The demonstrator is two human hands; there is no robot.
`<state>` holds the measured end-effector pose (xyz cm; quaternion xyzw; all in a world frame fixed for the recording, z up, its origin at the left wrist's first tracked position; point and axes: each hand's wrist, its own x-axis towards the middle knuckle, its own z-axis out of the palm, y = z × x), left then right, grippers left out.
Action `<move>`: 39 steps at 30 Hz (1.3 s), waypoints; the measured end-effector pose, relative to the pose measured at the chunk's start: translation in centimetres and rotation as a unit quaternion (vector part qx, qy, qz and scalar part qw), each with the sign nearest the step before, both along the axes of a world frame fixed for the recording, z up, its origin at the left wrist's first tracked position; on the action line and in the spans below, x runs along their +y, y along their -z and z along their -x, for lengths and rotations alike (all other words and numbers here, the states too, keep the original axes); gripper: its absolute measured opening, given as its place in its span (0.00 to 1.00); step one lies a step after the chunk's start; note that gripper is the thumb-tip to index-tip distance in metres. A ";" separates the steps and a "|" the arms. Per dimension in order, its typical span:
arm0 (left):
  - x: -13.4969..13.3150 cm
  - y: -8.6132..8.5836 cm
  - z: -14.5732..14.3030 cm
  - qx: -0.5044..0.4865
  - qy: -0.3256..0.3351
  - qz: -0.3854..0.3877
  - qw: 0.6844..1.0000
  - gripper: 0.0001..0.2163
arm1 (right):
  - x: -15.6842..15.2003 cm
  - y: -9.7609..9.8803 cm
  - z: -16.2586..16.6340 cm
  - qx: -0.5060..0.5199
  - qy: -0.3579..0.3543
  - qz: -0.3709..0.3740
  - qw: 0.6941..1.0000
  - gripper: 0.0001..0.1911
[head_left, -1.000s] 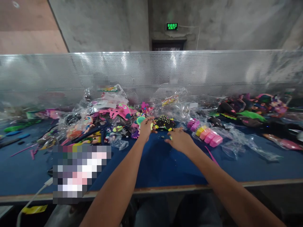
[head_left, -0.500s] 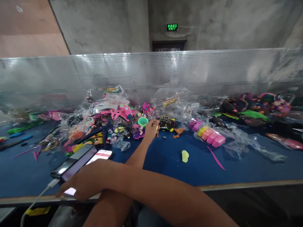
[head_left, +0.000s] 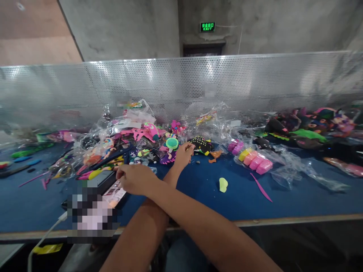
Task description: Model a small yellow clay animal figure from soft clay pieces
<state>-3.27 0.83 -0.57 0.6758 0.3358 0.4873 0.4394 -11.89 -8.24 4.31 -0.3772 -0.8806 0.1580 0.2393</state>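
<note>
My arms are crossed, the right over the left. My right hand (head_left: 138, 179) hangs by the upper end of a lit phone (head_left: 115, 192), its fingers curled in with nothing visible in them. Farther off, my left hand (head_left: 184, 155) has its fingertips pinched together; whatever they hold, if anything, is too small to make out. Just beyond those fingertips lies a black clay piece with yellow dots (head_left: 202, 144). A green round clay piece (head_left: 171, 143) is left of the left hand. Brown clay scraps (head_left: 215, 155) lie to its right.
A dark box-like device (head_left: 104, 179) with a white cable (head_left: 47, 234) adjoins the phone. Pink and yellow clay packs (head_left: 255, 160), a pale yellow clay piece (head_left: 223, 184) and a purple modelling tool (head_left: 261, 187) lie right. Bagged clay figures line the perforated metal partition (head_left: 170, 83).
My right hand has moved up and right from the phone's lower part to its upper end, its fingers curling in. The phone's display has changed. My left hand stays nearly in place, fingers pinched.
</note>
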 end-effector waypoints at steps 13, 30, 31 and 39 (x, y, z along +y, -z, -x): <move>0.0 0.6 0.5 0.059 -0.001 -0.053 0.997 0.10 | 1.7 1.2 0.2 -0.010 -0.007 0.056 0.998 0.15; 0.1 0.8 0.6 0.089 -0.008 -0.094 0.992 0.11 | 1.6 1.1 0.4 -0.064 -0.003 0.061 0.996 0.14; 0.1 0.8 0.6 0.094 -0.009 -0.097 0.991 0.11 | 1.5 1.1 0.4 -0.069 -0.007 0.056 0.996 0.14; -0.3 0.5 0.6 0.115 0.002 -0.109 0.987 0.12 | 0.8 1.0 0.4 0.050 0.011 0.012 0.999 0.16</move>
